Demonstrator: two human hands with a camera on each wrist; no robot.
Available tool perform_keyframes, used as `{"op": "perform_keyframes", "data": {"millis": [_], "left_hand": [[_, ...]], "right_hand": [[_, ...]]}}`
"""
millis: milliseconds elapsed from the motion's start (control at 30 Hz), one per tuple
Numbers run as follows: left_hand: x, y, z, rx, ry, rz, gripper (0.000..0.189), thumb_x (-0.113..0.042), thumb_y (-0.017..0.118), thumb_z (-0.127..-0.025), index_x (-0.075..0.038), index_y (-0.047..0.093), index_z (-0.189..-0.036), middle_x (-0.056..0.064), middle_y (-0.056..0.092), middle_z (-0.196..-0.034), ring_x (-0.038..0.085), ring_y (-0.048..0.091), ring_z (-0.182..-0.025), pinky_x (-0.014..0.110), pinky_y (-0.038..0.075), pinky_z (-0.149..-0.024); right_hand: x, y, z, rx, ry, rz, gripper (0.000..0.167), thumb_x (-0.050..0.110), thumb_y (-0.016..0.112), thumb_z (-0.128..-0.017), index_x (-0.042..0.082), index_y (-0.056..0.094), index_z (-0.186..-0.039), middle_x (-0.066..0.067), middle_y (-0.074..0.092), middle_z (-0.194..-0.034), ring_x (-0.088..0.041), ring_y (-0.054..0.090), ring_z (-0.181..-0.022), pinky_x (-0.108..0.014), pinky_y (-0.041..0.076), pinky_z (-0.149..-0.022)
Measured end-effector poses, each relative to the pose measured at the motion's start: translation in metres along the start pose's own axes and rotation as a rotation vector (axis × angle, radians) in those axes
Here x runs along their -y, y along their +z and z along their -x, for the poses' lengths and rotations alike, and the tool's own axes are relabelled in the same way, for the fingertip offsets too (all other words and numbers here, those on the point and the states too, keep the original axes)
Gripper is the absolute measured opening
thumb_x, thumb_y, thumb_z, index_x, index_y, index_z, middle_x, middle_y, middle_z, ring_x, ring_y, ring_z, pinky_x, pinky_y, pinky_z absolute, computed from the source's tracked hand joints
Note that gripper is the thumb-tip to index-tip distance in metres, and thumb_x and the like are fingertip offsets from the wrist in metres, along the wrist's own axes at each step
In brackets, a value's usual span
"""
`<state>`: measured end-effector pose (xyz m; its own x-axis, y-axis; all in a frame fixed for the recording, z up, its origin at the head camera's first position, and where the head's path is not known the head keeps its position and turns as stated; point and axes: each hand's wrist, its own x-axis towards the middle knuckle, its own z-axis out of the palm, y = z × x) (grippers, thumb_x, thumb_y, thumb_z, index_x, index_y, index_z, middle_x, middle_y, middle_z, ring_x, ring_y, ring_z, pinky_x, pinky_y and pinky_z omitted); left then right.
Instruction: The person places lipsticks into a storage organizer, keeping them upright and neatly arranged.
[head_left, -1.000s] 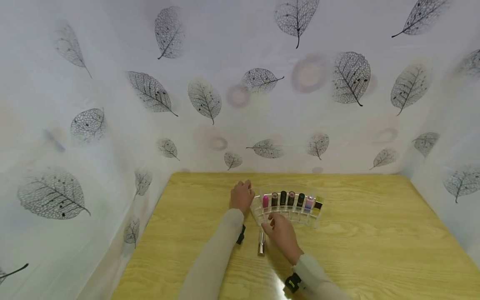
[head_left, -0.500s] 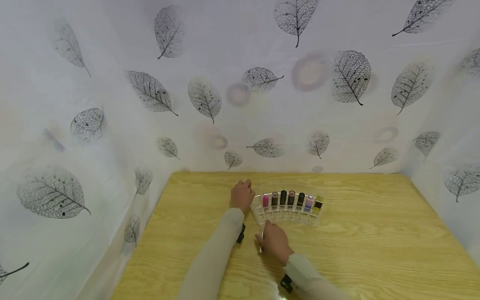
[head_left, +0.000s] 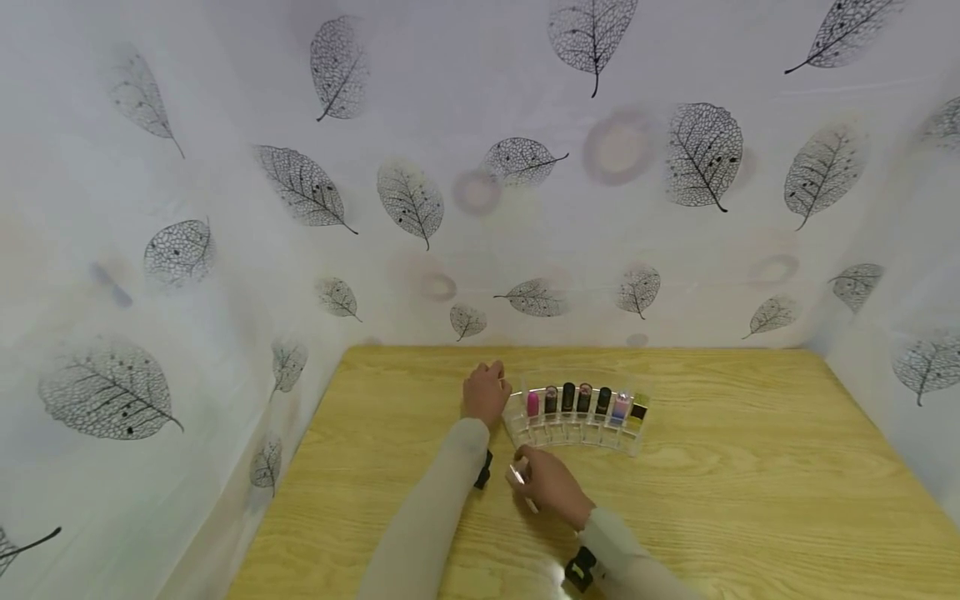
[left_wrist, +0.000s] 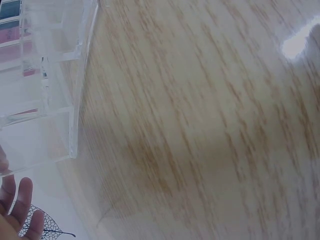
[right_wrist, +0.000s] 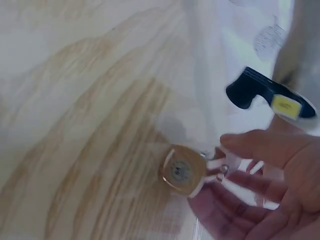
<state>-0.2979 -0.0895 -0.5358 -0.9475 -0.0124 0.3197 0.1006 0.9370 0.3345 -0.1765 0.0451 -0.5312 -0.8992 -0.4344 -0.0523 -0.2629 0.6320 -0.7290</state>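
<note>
A clear acrylic lipstick organizer stands on the table, with several lipsticks in its back row. My left hand touches the organizer's left end. In the left wrist view, its loosely bent fingers are beside the clear end wall; the thumb is hidden. In front of the organizer, my right hand pinches a shiny metallic lipstick. That lipstick is tilted, and the right wrist view shows its squarish base with a round label. My right fingers cover part of the tube.
A pink lipstick is leftmost in the row, and a gold and black one is rightmost. The wood-grain table meets leaf-patterned sheeting at the back and sides.
My right hand has come down from the organizer's front to the lipstick that lay on the table, taken hold of it and tilted it. The left hand has stayed in place.
</note>
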Motion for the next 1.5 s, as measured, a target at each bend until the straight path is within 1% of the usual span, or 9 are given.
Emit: {"op": "perform_keyframes", "data": {"millis": [133, 267, 467, 667, 867, 1033, 1267, 1400, 1500], "left_hand": [[0.0, 0.001, 0.0, -0.006, 0.008, -0.013, 0.006, -0.018, 0.057, -0.085, -0.015, 0.053, -0.083, 0.003, 0.055, -0.078, 0.019, 0.052, -0.068, 0.035, 0.042, -0.062], [0.001, 0.004, -0.001, -0.025, 0.01, -0.01, 0.006, -0.018, 0.057, -0.084, -0.015, 0.052, -0.081, 0.003, 0.055, -0.077, 0.019, 0.052, -0.067, 0.035, 0.042, -0.062], [0.004, 0.01, -0.002, -0.041, -0.011, 0.004, 0.007, -0.018, 0.059, -0.082, -0.014, 0.054, -0.082, 0.003, 0.056, -0.077, 0.019, 0.055, -0.07, 0.037, 0.045, -0.065], [0.006, 0.006, -0.002, -0.01, -0.051, 0.069, 0.008, -0.019, 0.06, -0.085, -0.013, 0.057, -0.087, 0.005, 0.058, -0.083, 0.02, 0.057, -0.076, 0.039, 0.045, -0.069], [-0.004, -0.016, 0.004, -0.05, -0.065, 0.158, 0.014, -0.021, 0.061, -0.088, -0.01, 0.058, -0.097, 0.011, 0.06, -0.096, 0.026, 0.059, -0.087, 0.043, 0.046, -0.078], [-0.035, -0.05, 0.023, -0.135, 0.043, 0.215, 0.017, -0.018, 0.06, -0.088, -0.01, 0.058, -0.103, 0.009, 0.06, -0.1, 0.024, 0.058, -0.093, 0.042, 0.046, -0.086], [-0.086, -0.105, 0.075, -0.28, 0.283, 0.315, 0.017, -0.021, 0.063, -0.084, -0.013, 0.06, -0.099, -0.002, 0.061, -0.082, 0.012, 0.053, -0.073, 0.034, 0.045, -0.075], [-0.101, -0.12, 0.098, -0.343, 0.358, 0.258, 0.027, -0.029, 0.071, -0.078, -0.013, 0.059, -0.097, -0.003, 0.06, -0.086, 0.013, 0.052, -0.079, 0.031, 0.043, -0.075], [-0.107, -0.123, 0.108, -0.381, 0.386, 0.204, 0.034, -0.036, 0.075, -0.073, -0.014, 0.06, -0.094, -0.003, 0.059, -0.089, 0.014, 0.052, -0.084, 0.031, 0.042, -0.077]], "right_hand": [[-0.005, -0.016, 0.006, 0.054, -0.062, -0.134, 0.034, 0.012, 0.067, -0.085, 0.001, 0.056, -0.115, -0.005, 0.065, -0.085, -0.012, 0.06, -0.068, -0.026, 0.05, -0.061], [-0.007, -0.036, 0.013, 0.004, -0.113, -0.221, 0.036, 0.013, 0.067, -0.085, 0.001, 0.057, -0.117, -0.008, 0.065, -0.094, -0.015, 0.063, -0.081, -0.022, 0.051, -0.068], [0.002, -0.071, 0.03, -0.074, -0.096, -0.422, 0.043, 0.018, 0.066, -0.086, -0.004, 0.053, -0.121, -0.018, 0.061, -0.107, -0.01, 0.062, -0.089, -0.023, 0.053, -0.075], [0.016, -0.1, 0.045, -0.099, -0.09, -0.628, 0.042, 0.018, 0.064, -0.088, -0.001, 0.051, -0.124, 0.001, 0.059, -0.11, -0.003, 0.059, -0.095, -0.024, 0.052, -0.08], [0.024, -0.118, 0.056, -0.145, -0.221, -0.695, 0.037, 0.007, 0.06, -0.09, -0.005, 0.049, -0.123, 0.011, 0.06, -0.107, -0.003, 0.059, -0.095, -0.022, 0.052, -0.078], [0.026, -0.127, 0.061, -0.182, -0.26, -0.706, 0.034, 0.002, 0.058, -0.089, -0.003, 0.051, -0.122, 0.011, 0.061, -0.107, -0.002, 0.059, -0.095, -0.02, 0.052, -0.079], [0.027, -0.133, 0.063, -0.279, -0.198, -0.713, 0.03, 0.005, 0.06, -0.089, 0.005, 0.054, -0.119, 0.014, 0.063, -0.106, -0.002, 0.058, -0.092, -0.018, 0.051, -0.077], [0.031, -0.134, 0.065, -0.328, -0.171, -0.708, 0.031, 0.009, 0.062, -0.088, 0.004, 0.054, -0.118, 0.014, 0.063, -0.105, -0.004, 0.058, -0.091, -0.018, 0.051, -0.076], [0.035, -0.134, 0.066, -0.363, -0.153, -0.676, 0.035, 0.011, 0.065, -0.087, 0.0, 0.053, -0.118, 0.013, 0.063, -0.102, -0.004, 0.058, -0.091, -0.017, 0.051, -0.075]]}}
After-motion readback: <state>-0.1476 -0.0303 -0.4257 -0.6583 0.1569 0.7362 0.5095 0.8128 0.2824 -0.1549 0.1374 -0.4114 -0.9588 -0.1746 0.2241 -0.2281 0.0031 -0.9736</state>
